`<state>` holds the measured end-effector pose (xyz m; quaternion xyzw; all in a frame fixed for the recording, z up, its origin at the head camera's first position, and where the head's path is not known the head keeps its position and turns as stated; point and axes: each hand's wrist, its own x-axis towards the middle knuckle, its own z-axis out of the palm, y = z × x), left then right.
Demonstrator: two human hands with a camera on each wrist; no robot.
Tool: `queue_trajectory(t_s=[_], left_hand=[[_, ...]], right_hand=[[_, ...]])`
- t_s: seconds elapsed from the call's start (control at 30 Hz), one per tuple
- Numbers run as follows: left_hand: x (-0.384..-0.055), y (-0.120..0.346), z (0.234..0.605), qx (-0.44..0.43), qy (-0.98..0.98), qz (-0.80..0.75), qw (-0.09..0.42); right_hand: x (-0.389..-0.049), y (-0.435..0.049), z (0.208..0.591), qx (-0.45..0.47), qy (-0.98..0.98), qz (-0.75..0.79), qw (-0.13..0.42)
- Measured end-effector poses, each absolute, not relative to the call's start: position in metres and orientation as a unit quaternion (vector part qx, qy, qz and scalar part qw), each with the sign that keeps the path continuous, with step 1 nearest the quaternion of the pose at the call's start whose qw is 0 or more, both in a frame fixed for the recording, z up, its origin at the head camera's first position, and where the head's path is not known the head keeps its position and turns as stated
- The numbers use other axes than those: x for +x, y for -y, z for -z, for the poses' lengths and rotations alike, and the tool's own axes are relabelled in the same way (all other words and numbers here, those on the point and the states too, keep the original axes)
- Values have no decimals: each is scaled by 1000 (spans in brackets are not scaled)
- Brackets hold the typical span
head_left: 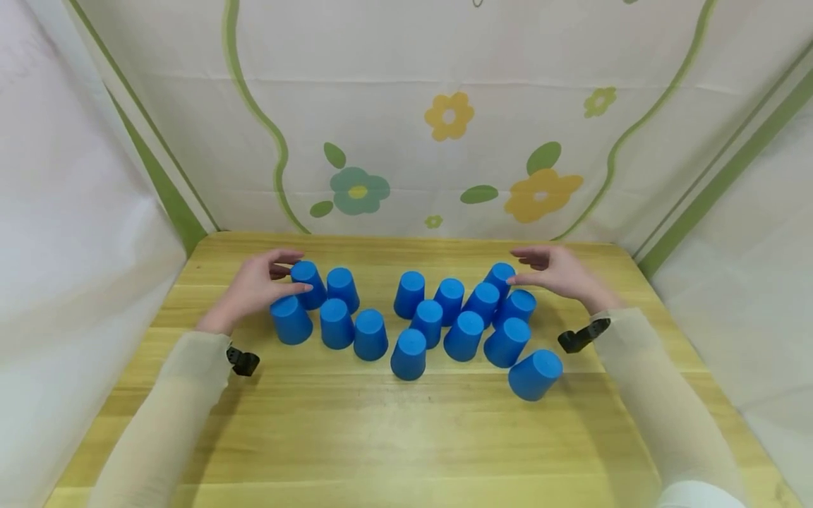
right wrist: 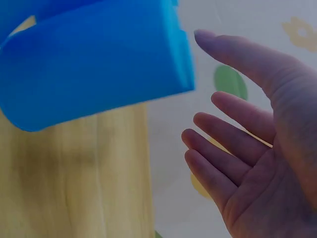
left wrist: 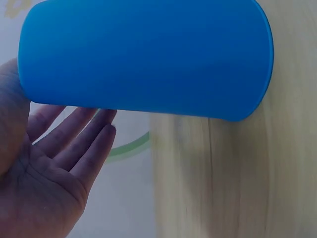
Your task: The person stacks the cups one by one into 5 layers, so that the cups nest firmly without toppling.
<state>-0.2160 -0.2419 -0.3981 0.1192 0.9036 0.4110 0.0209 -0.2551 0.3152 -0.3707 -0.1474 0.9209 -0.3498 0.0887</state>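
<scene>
Several blue plastic cups stand upside down on the wooden table. In the head view my left hand (head_left: 260,282) is at the back left cup (head_left: 308,291), thumb across its front and fingers toward its far side. Whether it touches the cup I cannot tell. The left wrist view shows a large blue cup (left wrist: 148,59) partly covering the fingertips of that hand (left wrist: 54,163). At the back right, my right hand (head_left: 559,271) hovers beside a cup (head_left: 502,274), fingers apart. The right wrist view has that hand (right wrist: 257,148) holding nothing, close to a cup (right wrist: 104,64).
More cups spread across the middle, among them a front centre cup (head_left: 408,355) and a tilted-looking cup at the front right (head_left: 535,375). Behind the wooden table (head_left: 381,444) hangs a white curtain (head_left: 381,120) with flower prints; white cloth also flanks both sides.
</scene>
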Motion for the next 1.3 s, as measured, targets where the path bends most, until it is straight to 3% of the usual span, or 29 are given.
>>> queue_trajectory(t_s=[0.27, 0.7, 1.3], left_hand=[[-216, 242, 400, 102, -903, -415, 26], [-219, 241, 397, 83, -906, -415, 31], [-264, 224, 373, 96, -897, -432, -2]], right_hand=[[-254, -308, 378, -175, -906, 369, 110], [-256, -307, 386, -171, -912, 359, 99], [-255, -307, 385, -181, -910, 361, 93]])
